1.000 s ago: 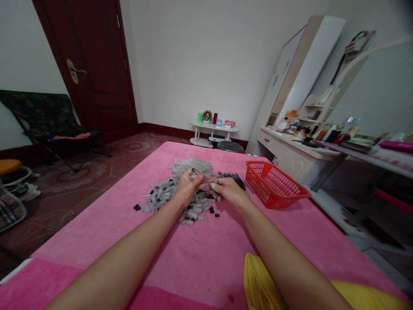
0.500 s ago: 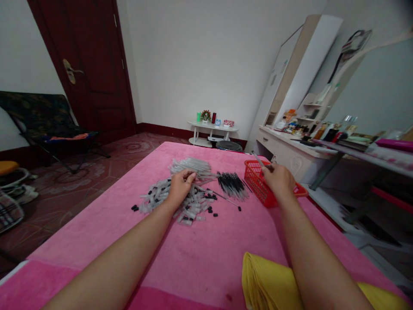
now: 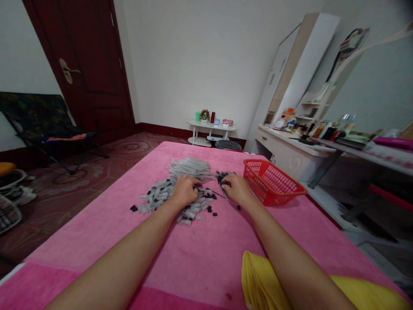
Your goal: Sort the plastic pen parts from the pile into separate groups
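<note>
"Where are the hands?"

"Mid-frame, close together. The left hand (image 3: 185,190) rests on the pile of clear caps (image 3: 161,191), left of centre. The right hand (image 3: 237,188) is just right of centre, over the dark-tipped rods (image 3: 222,174)."

"Are they holding anything?"

"I can't tell. The left fingers curl down, and what lies beneath them is hidden. The right thumb and fingers stand a narrow gap apart at the rods; whether they pinch one doesn't show."

"What lies between them?"

"A lone rod (image 3: 219,194), slanting down to the right, with a small black piece near its lower end. More black bits (image 3: 211,196) lie by the caps, in the middle of the frame."

"And beyond?"

"Clear tubes (image 3: 190,165), heaped above the left hand. The red basket (image 3: 258,186) sits right of centre, beside the right hand, all on the pink cloth (image 3: 200,258). A folded yellow cloth (image 3: 261,280) is at the lower right."

"How far along is it, would you say?"

"Judging by the heaps, much is left: caps, tubes and rods lie in separate piles. What's done is harder to say. I can't make out a finished piece, and the near wall hides part of the basket's floor."
</note>
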Motion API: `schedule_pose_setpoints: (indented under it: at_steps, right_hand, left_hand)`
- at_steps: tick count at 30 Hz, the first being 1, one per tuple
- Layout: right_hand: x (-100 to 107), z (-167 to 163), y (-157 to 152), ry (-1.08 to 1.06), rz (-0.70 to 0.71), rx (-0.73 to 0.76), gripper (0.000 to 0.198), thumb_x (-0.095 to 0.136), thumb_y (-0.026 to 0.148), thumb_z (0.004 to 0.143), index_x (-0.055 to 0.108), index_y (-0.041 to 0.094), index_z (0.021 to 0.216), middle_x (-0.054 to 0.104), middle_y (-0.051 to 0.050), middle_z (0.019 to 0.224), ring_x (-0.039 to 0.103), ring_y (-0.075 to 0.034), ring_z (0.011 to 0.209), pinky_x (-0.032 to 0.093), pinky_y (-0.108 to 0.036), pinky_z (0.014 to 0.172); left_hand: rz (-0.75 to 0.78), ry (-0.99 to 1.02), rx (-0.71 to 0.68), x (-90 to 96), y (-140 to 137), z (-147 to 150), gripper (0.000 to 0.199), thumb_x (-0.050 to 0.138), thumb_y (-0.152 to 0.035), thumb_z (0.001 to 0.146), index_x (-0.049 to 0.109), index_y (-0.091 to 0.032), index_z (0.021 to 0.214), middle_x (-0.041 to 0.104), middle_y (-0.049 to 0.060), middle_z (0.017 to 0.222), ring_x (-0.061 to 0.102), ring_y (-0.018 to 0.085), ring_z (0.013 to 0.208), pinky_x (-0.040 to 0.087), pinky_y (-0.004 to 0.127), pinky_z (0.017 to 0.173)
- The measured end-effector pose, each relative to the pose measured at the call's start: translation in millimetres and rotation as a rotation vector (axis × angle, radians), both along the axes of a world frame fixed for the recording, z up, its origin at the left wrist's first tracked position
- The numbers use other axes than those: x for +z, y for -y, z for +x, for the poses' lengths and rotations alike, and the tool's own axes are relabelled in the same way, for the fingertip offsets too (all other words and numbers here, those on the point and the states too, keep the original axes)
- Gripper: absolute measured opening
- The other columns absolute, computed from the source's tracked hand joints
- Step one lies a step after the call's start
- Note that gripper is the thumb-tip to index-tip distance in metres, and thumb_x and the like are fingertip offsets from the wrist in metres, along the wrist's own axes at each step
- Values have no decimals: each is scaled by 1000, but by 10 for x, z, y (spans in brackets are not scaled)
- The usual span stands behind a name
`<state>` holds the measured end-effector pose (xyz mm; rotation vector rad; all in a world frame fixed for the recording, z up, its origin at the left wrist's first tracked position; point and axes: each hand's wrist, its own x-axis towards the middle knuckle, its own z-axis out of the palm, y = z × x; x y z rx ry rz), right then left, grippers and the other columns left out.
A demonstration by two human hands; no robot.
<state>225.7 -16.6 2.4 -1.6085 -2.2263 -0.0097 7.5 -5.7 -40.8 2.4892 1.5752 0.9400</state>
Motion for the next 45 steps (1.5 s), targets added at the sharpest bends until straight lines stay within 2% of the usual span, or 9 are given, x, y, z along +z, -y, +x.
schedule_pose_setpoints:
  at_steps: [5,13,18,22,26,30,36,45]
  right_hand:
    - [-72,-81,29,65,-89,-13,19,58,21,78,71,22,92,68,-5,98,60,-17,93,39,-24,77]
    - [-147,-74,37,164,-76,-109,23,56,20,79,69,21,99,67,-9,103,60,-21,99,40,-26,79]
    - [-180,-82,38,192,-83,-149,22,55,25,81,68,20,98,67,-10,103,60,-21,98,40,-27,77]
    - [-198,-123,56,186,-47,-94,21,54,28,83,69,20,96,67,-9,100,60,-20,95,39,-27,75]
    - [-185,-189,95,196,-34,-38,21,54,29,84,68,21,96,67,-8,100,61,-20,94,39,-27,76]
    - [-170,-215,114,244,-74,-96,20,60,31,79,69,20,93,68,-10,98,62,-23,92,40,-29,74]
    - [-111,-205,131,249,-118,-126,18,55,22,79,69,20,89,70,-10,94,64,-24,89,40,-29,70]
    - [44,-290,228,145,12,-37,15,51,22,82,65,21,88,70,-6,91,61,-20,88,34,-26,70]
  left_hand:
    - [-1,57,-35,-14,-19,-14,35,54,-6,67,74,-24,90,70,6,95,56,25,96,41,38,88]
    - [64,146,-11,-71,-75,-56,30,51,-11,77,70,-21,99,64,8,91,57,22,89,43,31,80]
    - [115,28,93,-46,-50,-90,22,56,-26,80,71,-25,97,65,7,87,57,23,86,40,33,79]
    - [124,-79,172,-7,-21,-89,22,54,-30,82,70,-25,97,63,8,83,56,24,85,38,34,74]
    - [124,-120,165,38,10,-57,29,47,-23,84,64,-21,108,60,10,88,56,24,88,37,34,75]
    - [109,-119,126,64,44,-27,45,43,-12,80,55,-20,123,58,10,97,53,24,94,36,36,77]
    - [117,-61,44,40,38,-24,46,41,-6,77,62,-22,115,59,9,94,52,24,94,35,37,78]
    - [105,-34,-9,53,48,-28,48,44,-4,72,64,-23,112,61,8,94,52,24,94,35,37,81]
